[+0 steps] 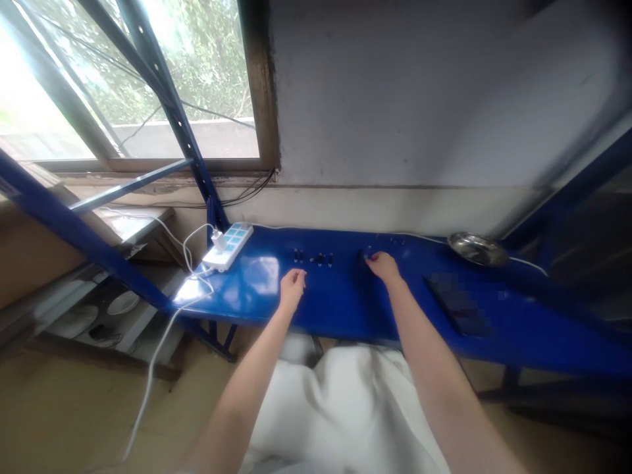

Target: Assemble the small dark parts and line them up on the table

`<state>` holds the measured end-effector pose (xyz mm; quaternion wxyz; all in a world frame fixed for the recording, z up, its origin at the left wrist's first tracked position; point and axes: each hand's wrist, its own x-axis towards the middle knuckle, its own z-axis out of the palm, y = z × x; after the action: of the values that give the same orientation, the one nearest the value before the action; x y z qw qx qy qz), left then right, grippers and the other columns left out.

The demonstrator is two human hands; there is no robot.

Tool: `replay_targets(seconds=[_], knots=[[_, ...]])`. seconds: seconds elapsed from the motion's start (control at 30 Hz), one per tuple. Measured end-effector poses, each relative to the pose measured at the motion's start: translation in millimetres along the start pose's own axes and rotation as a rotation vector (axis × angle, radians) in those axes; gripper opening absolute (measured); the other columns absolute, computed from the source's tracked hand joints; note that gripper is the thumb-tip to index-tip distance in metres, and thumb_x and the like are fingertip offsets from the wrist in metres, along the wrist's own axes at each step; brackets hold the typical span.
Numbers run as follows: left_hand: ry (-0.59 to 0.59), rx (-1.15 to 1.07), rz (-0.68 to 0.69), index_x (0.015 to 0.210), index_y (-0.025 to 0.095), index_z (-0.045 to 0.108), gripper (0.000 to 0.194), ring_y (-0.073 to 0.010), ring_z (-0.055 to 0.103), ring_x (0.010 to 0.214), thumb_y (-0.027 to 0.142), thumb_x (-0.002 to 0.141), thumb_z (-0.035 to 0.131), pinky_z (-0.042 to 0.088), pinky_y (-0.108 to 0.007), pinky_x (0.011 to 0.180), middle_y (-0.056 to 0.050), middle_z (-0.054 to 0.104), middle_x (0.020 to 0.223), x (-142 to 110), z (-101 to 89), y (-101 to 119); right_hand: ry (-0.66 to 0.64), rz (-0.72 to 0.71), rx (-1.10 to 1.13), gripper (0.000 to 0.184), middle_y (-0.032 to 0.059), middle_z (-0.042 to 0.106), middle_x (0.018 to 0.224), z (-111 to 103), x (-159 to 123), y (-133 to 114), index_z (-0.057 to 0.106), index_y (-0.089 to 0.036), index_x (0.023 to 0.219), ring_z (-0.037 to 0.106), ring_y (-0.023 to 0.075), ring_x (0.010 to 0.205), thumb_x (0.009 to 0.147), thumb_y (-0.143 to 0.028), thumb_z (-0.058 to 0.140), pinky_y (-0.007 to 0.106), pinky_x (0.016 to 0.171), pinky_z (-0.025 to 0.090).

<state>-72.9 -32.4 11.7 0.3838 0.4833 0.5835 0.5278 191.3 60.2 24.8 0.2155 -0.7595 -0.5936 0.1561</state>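
Several small dark cylinders with pale ends (320,259) stand in a loose row on the blue tabletop (336,296). My left hand (293,288) hovers at the near side of that row, its fingers curled together. Whether anything is between those fingers is hidden. Farther right, my right hand (384,265) reaches down to the table with thumb and fingertips pinched. A tiny pale spot and a dark patch show at its fingertips, too small to name. More tiny bits (395,241) lie scattered beyond it, near the back edge.
A white power strip (228,247) with a plug and cable sits at the table's left end. To the right are a shiny metal dish (476,249) and a dark flat object (454,306), partly blurred. Blue rack posts (170,112) rise at the left beside the window.
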Motion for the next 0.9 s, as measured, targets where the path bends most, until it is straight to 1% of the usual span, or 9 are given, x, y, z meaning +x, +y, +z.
replay_targets(seconds=[0.07, 0.1, 0.2, 0.3, 0.47, 0.63, 0.77, 0.87, 0.9], knots=[[-0.002, 0.000, 0.005, 0.080, 0.016, 0.060, 0.027, -0.0060, 0.042, 0.041, 0.040, 0.078, 0.047, 0.035, -0.018, 0.042, 0.003, 0.050, 0.053, 0, 0.6, -1, -0.008, -0.022, 0.042, 0.025, 0.0117, 0.066, 0.097, 1, -18, -11, 0.064, -0.014, 0.095, 0.061, 0.0219, 0.090, 0.078, -0.028, 0.053, 0.028, 0.074, 0.046], [-0.002, 0.004, 0.010, 0.080, 0.016, 0.060, 0.027, -0.0061, 0.042, 0.041, 0.040, 0.078, 0.047, 0.035, -0.018, 0.042, 0.003, 0.050, 0.053, 0, 0.8, -1, -0.038, -0.069, 0.085, 0.025, 0.0110, 0.066, 0.097, 3, -26, -18, 0.064, -0.015, 0.095, 0.061, 0.0205, 0.090, 0.079, -0.029, 0.052, 0.027, 0.075, 0.046], [0.001, 0.029, 0.044, 0.079, 0.016, 0.061, 0.028, -0.0070, 0.044, 0.043, 0.041, 0.079, 0.047, 0.036, -0.019, 0.045, 0.003, 0.051, 0.054, -3, 0.6, 1, -0.155, -0.202, 0.204, 0.035, 0.0107, 0.064, 0.105, 15, -44, -40, 0.058, -0.015, 0.108, 0.060, 0.0173, 0.090, 0.079, -0.034, 0.053, 0.024, 0.074, 0.046], [-0.001, 0.070, 0.099, 0.080, 0.016, 0.061, 0.029, -0.0081, 0.047, 0.047, 0.040, 0.080, 0.045, 0.038, -0.020, 0.049, 0.002, 0.052, 0.056, -7, 0.1, 7, -0.212, -0.237, 0.181, 0.042, 0.0106, 0.062, 0.109, 30, -50, -58, 0.056, -0.015, 0.112, 0.059, 0.0184, 0.094, 0.076, -0.036, 0.057, 0.026, 0.077, 0.045], [0.005, 0.173, 0.190, 0.077, 0.016, 0.061, 0.026, -0.0103, 0.050, 0.053, 0.038, 0.080, 0.045, 0.039, -0.021, 0.055, 0.001, 0.054, 0.057, -8, 2.9, 17, -0.122, -0.191, 0.057, 0.038, 0.0094, 0.059, 0.111, 47, -47, -75, 0.060, -0.017, 0.103, 0.055, 0.0224, 0.101, 0.074, -0.041, 0.058, 0.033, 0.082, 0.042], [-0.058, 0.264, 0.326, 0.082, 0.017, 0.061, 0.027, -0.0114, 0.053, 0.059, 0.037, 0.083, 0.042, 0.041, -0.022, 0.059, -0.001, 0.059, 0.065, -6, 10.1, 32, -0.015, -0.152, 0.026, 0.026, 0.0089, 0.060, 0.108, 56, -50, -80, 0.062, -0.019, 0.095, 0.053, 0.0234, 0.101, 0.078, -0.036, 0.052, 0.037, 0.083, 0.039], [-0.183, 0.431, 0.415, 0.100, 0.019, 0.057, 0.027, -0.0126, 0.056, 0.064, 0.032, 0.086, 0.039, 0.043, -0.024, 0.064, -0.003, 0.063, 0.077, -2, 15.1, 55, 0.002, -0.199, 0.089, 0.020, 0.0057, 0.065, 0.097, 49, -56, -78, 0.061, -0.020, 0.091, 0.057, 0.0210, 0.092, 0.079, -0.030, 0.049, 0.035, 0.079, 0.039], [-0.288, 0.588, 0.483, 0.120, 0.020, 0.046, 0.036, -0.0164, 0.059, 0.073, 0.031, 0.087, 0.039, 0.044, -0.027, 0.068, -0.005, 0.063, 0.088, 3, 17.6, 71, -0.006, -0.370, 0.079, 0.016, 0.0045, 0.066, 0.086, 31, -65, -77, 0.061, -0.020, 0.087, 0.060, 0.0186, 0.080, 0.079, -0.025, 0.048, 0.030, 0.071, 0.040], [-0.313, 0.631, 0.508, 0.123, 0.021, 0.043, 0.038, -0.0175, 0.059, 0.077, 0.032, 0.087, 0.039, 0.044, -0.028, 0.069, -0.006, 0.063, 0.092, 4, 18.2, 74, -0.012, -0.441, 0.059, 0.015, 0.0046, 0.066, 0.083, 24, -69, -78, 0.061, -0.020, 0.085, 0.060, 0.0183, 0.076, 0.079, -0.024, 0.047, 0.029, 0.069, 0.040]])
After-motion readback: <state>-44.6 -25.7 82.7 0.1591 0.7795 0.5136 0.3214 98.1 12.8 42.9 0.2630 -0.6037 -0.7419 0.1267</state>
